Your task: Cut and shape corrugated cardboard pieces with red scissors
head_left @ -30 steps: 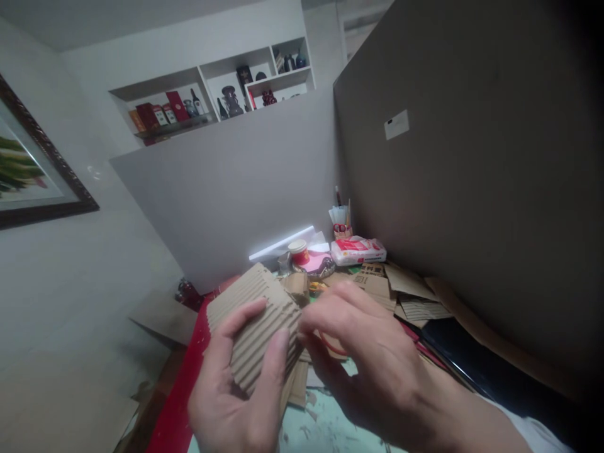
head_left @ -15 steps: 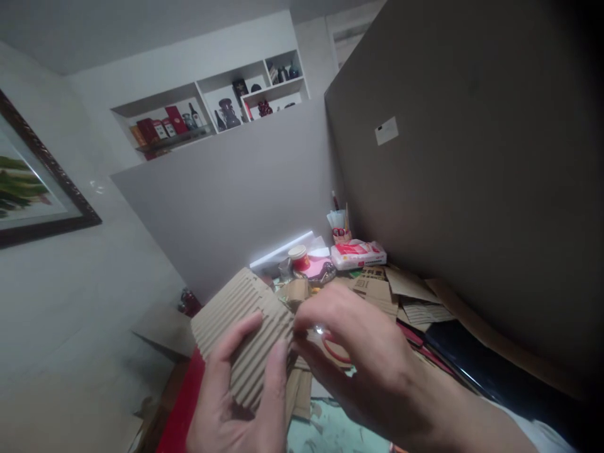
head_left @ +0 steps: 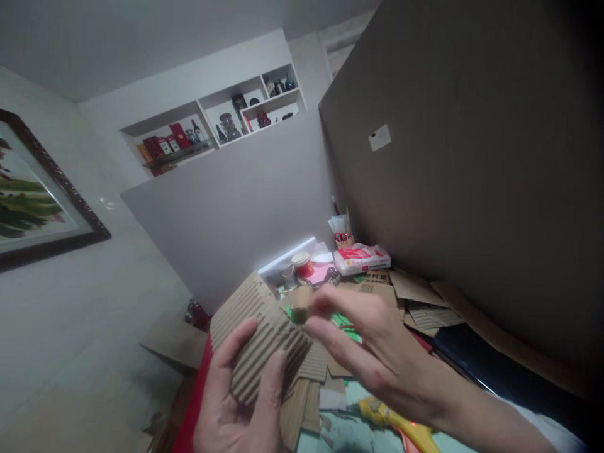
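- At lower centre of the head view, one ridged cardboard piece (head_left: 257, 353), held up in front of the cluttered tabletop (head_left: 309, 443).
- Left hand (head_left: 224, 410): gripping that piece; thumb and a finger lie across the ridged face, the rest tucked out of sight beneath it. It is the nearer hand, being in contact.
- Orientation: piece tilted. Ridges slant from lower left to upper right. Outline looks close to square and is partly covered by the hand, so long axis not determined.
- Right hand (head_left: 377, 343): index finger and thumb bent toward each other, tips nearly together. Cannot tell whether anything small is pinched between them.
- Key relation: ridged piece lies to the left of the right fingertips, which sit just beside its worn right-hand edge. Contact with that edge not resolved.
- Small brown cardboard piece (head_left: 302, 299) appears right by those same fingertips; held or merely behind, cannot tell.
- Surroundings: cardboard strips (head_left: 298, 406) below the ridged piece; yellow tool (head_left: 377, 412) on the tabletop under the right forearm; red-and-white packet (head_left: 362, 260) and red cup (head_left: 304, 267) farther back.
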The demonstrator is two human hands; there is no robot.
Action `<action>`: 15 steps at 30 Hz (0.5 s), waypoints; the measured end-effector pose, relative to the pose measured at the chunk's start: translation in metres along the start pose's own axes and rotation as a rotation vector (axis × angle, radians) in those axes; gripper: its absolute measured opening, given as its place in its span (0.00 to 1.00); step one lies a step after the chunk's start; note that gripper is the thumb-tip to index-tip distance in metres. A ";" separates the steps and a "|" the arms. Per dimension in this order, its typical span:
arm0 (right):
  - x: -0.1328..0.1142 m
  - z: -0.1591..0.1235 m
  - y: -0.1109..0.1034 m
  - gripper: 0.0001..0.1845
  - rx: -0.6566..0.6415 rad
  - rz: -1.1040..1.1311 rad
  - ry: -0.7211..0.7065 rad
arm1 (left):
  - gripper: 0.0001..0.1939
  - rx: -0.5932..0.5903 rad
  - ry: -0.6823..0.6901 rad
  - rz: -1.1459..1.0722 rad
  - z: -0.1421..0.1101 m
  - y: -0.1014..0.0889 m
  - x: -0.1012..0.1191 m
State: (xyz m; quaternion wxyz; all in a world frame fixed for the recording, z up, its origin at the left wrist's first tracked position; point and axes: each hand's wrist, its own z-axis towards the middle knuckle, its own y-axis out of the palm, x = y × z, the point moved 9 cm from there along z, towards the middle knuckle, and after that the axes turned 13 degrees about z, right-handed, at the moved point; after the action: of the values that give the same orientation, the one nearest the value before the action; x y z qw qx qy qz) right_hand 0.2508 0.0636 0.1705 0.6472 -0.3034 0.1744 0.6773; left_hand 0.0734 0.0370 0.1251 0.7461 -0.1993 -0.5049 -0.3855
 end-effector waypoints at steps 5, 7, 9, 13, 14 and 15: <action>0.004 -0.004 0.015 0.05 -0.113 0.053 0.107 | 0.22 -0.063 0.016 0.034 0.003 0.004 -0.007; 0.006 -0.003 0.015 0.06 -0.126 0.051 0.144 | 0.23 -0.105 -0.035 -0.001 0.009 0.005 -0.011; 0.006 -0.002 0.014 0.09 -0.160 0.068 0.171 | 0.25 -0.140 -0.077 -0.093 0.016 0.005 -0.008; 0.006 -0.003 0.016 0.11 -0.261 0.059 0.224 | 0.39 -0.217 -0.151 -0.117 0.031 0.002 0.003; 0.006 -0.003 0.016 0.11 -0.280 0.038 0.225 | 0.41 -0.256 -0.171 -0.088 0.035 0.002 0.004; 0.006 -0.004 0.016 0.11 -0.293 0.019 0.218 | 0.41 -0.297 -0.183 -0.060 0.038 0.002 0.004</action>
State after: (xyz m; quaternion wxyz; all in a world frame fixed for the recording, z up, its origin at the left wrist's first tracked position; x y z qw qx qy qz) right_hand 0.2361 0.0642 0.1617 0.5670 -0.4642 0.1457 0.6647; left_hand 0.0527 0.0627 0.1449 0.6475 -0.3263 -0.5142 -0.4581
